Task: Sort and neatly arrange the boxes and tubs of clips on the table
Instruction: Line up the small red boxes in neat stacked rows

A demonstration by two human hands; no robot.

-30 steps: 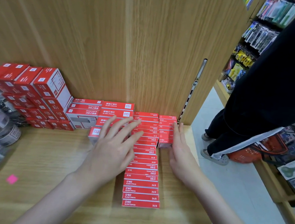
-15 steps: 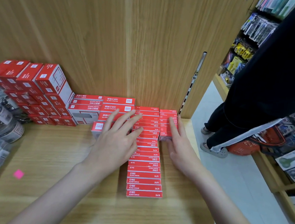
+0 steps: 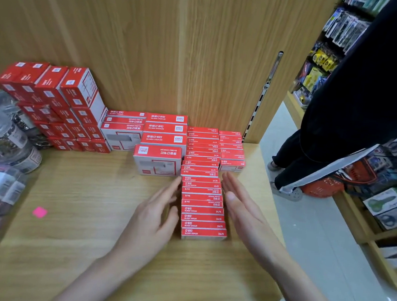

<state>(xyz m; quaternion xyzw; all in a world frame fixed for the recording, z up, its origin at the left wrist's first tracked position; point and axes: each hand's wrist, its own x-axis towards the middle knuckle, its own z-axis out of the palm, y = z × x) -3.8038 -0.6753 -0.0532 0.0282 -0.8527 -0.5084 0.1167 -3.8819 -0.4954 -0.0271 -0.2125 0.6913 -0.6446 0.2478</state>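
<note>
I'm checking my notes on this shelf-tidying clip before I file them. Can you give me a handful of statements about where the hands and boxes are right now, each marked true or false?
1. Both hands flank the long row of small red boxes with straight fingers. True: the left hand is on its left side, the right hand on its right.
2. The right hand is lifting a box off the row. False: it holds nothing.
3. A pink scrap lies on the table left of the hands. True.
4. The clear tubs stand at the table's right edge. False: they are at the left.
5. The larger red and white boxes sit left of the row. True.
</note>
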